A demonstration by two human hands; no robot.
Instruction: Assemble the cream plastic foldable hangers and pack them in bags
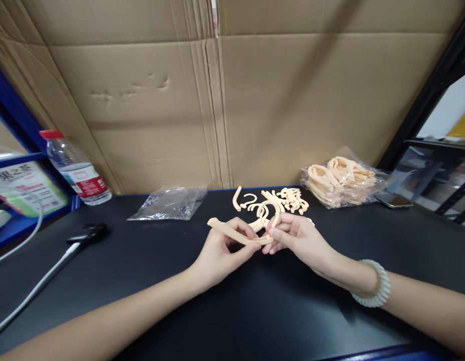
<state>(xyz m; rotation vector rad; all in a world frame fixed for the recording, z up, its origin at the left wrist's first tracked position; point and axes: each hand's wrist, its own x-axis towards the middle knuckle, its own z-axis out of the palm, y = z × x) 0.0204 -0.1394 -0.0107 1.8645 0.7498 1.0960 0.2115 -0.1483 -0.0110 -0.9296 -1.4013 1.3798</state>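
Observation:
My left hand (pixel 222 250) is closed around a long curved peach-coloured plastic strip (pixel 232 231), which lies across its fingers and points left. My right hand (pixel 294 235) pinches the strip's right end together with another curved peach piece (pixel 274 214) that rises from its fingers. Both hands hover just above the black table (pixel 232 306), touching each other at the fingertips. Behind them lies a loose pile of the same peach hook-shaped parts (pixel 272 200).
A clear bag full of peach parts (pixel 339 181) sits at the back right, with a phone (pixel 394 200) beside it. An empty clear bag (pixel 170 203) lies at the back centre. A water bottle (pixel 76 170), a black device (pixel 87 232) with a white cable, and a cardboard wall (pixel 232 95) border the table.

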